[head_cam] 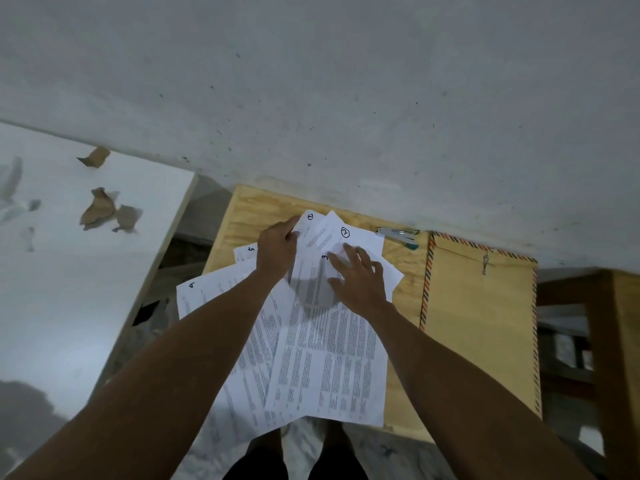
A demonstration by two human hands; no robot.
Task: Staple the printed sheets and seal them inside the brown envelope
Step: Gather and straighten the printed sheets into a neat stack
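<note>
Under your left hand and right hand the printed sheets are thin matt white paper, densely printed in grey text. The surface beneath them is pale plywood — bare, grainy, unvarnished. Just right of your right hand, the brown envelope is matt kraft paper with a small metal clasp. Beyond your fingertips, the stapler shows shiny metal and teal plastic — the wall behind is rough, speckled plaster.

Stapler sits tight against the wall, so no approach from behind it. Printed sheets block its near-left side, brown envelope its right. Bare desk strip just in front of stapler is open.
</note>
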